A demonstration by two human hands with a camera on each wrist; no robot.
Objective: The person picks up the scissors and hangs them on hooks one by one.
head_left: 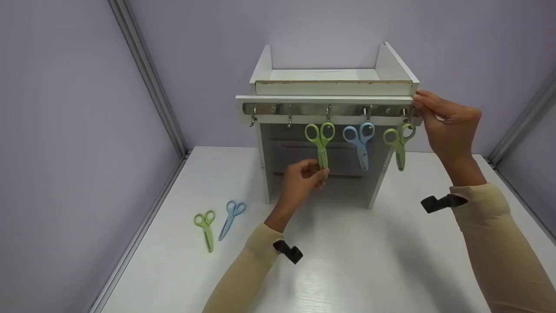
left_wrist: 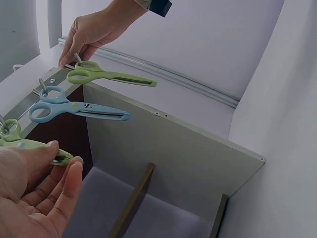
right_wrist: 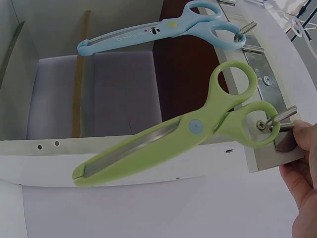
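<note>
Left hand [head_left: 304, 176] pinched the hung green scissors' [head_left: 320, 143] blade tip.
Right hand [head_left: 447, 119] gripped the hook rail's [head_left: 330, 108] end; white tabletop [head_left: 347, 261], lilac walls.

The 3 hanging scissors, such as the green plastic scissors on the end hook [right_wrist: 198, 131], have smooth, slightly glossy plastic handles and bare grey metal blades. The polished metal hook rail [head_left: 330, 109] shines like steel. The white laminated-board shelf unit [head_left: 334, 87] looks matt, with a chipped raw edge. The white desk [head_left: 347, 269] has a smooth, faintly glossy finish. The sleeves are beige knit cloth [head_left: 499, 243].
</note>
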